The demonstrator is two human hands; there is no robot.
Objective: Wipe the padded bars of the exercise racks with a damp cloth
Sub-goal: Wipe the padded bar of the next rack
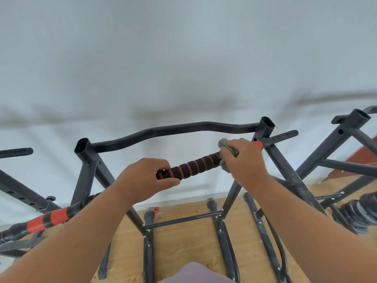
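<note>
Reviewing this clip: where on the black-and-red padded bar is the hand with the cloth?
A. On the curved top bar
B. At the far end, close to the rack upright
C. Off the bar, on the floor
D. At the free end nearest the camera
B: the right hand wraps the grey-green cloth round the padded bar beside the upright, while the left hand grips the free end.

black padded bar (pixel 193 165) with red stripes, grey-green cloth (pixel 227 147).
</note>
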